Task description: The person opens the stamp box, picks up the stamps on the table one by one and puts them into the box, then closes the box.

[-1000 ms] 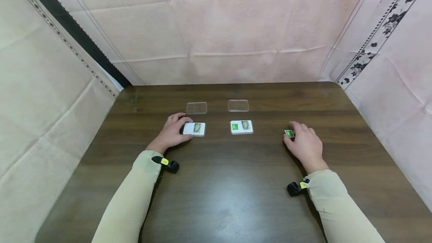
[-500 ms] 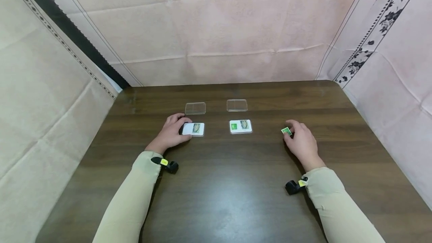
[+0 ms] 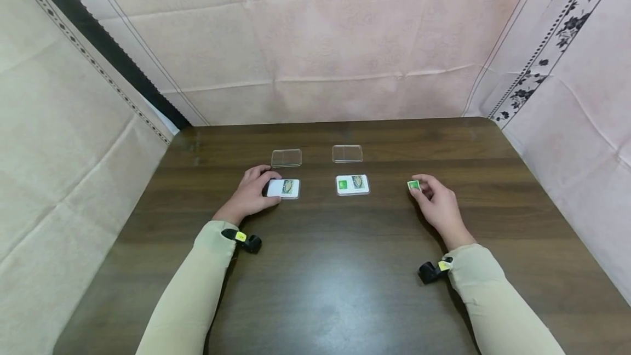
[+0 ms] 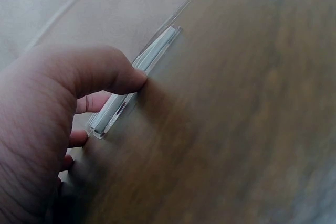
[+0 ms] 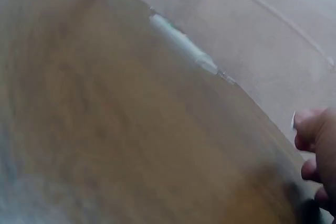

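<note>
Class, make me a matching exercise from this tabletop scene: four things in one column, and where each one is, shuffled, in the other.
1. small green card
2. left white case
3. right white case
4. clear lids

a. lying untouched at mid-table
b. far row, toward the wall
c. pinched in the right hand
d. held by the left hand

Pairs: 1-c, 2-d, 3-a, 4-b

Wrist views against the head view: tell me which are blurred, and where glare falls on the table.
Head view: sharp, with a pale sheen on the near table; straight edges bow from the wide lens. Left wrist view: the left hand and white case are fairly clear, the wood smeared. Right wrist view: soft all over; the right hand shows only at the edge.
</note>
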Motion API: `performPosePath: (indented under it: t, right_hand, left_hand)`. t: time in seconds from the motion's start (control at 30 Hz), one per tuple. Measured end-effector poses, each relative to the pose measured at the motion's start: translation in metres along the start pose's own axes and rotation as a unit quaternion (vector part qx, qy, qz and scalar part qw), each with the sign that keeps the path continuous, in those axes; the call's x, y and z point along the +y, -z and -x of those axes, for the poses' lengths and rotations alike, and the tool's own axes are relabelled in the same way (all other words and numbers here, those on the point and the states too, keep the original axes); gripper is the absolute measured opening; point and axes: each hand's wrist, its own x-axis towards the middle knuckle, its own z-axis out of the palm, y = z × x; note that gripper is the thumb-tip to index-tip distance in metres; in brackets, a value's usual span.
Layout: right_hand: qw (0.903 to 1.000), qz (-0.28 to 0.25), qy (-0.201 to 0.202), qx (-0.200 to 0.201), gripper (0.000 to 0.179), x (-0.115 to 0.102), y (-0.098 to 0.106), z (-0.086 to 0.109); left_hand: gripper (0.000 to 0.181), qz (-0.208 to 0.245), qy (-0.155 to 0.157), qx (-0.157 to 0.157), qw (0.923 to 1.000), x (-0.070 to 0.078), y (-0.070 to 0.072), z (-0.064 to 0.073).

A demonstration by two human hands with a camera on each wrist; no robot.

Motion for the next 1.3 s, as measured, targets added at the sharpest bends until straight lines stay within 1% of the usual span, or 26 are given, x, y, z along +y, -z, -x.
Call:
performPosePath:
  t: [0.13, 0.3, 0.47, 0.53, 0.7, 0.8, 0.9, 1.03, 1.17, 1.3]
  right_hand:
    - [0.9994, -0.029, 0.016, 0.014, 0.028, -0.007, -0.006, -0.001]
    - [0.996, -0.074, 0.04, 0.03, 0.027, -0.022, -0.021, -0.002]
    - [0.9888, -0.124, 0.07, 0.046, 0.026, -0.046, -0.043, 0.001]
    - [0.9857, -0.139, 0.083, 0.046, 0.026, -0.057, -0.053, 0.002]
    - [0.9775, -0.166, 0.123, 0.041, 0.025, -0.083, -0.077, 0.006]
    - [0.9738, -0.175, 0.138, 0.043, 0.024, -0.097, -0.093, 0.006]
    - [0.974, -0.173, 0.141, 0.037, 0.024, -0.112, -0.108, 0.005]
    - [0.9779, -0.157, 0.136, 0.019, 0.023, -0.132, -0.126, 0.002]
    - [0.9819, -0.14, 0.128, 0.006, 0.021, -0.148, -0.143, -0.003]
    - [0.9838, -0.141, 0.111, -0.002, 0.02, -0.16, -0.158, -0.009]
  left_hand:
    - [0.051, 0.001, 0.002, 0.0, 1.0, 0.001, 0.0, 0.001]
    - [0.051, 0.003, 0.001, -0.002, 1.0, 0.002, 0.0, 0.001]
    - [0.051, 0.003, 0.002, -0.002, 1.0, 0.002, 0.002, 0.002]
    - [0.051, 0.003, 0.003, -0.001, 1.0, 0.002, 0.002, 0.002]
    - [0.052, 0.005, 0.005, -0.001, 1.0, 0.002, 0.002, 0.002]
    - [0.053, 0.007, 0.0, 0.001, 1.0, 0.002, 0.002, 0.002]
    - [0.054, 0.011, -0.006, 0.0, 0.9999, 0.0, 0.002, 0.002]
    - [0.057, 0.015, -0.013, -0.002, 0.9998, -0.005, 0.003, 0.001]
    - [0.059, 0.015, -0.015, -0.001, 0.9998, -0.009, 0.005, 0.002]
    - [0.059, 0.016, -0.013, -0.002, 0.9998, -0.011, 0.005, 0.004]
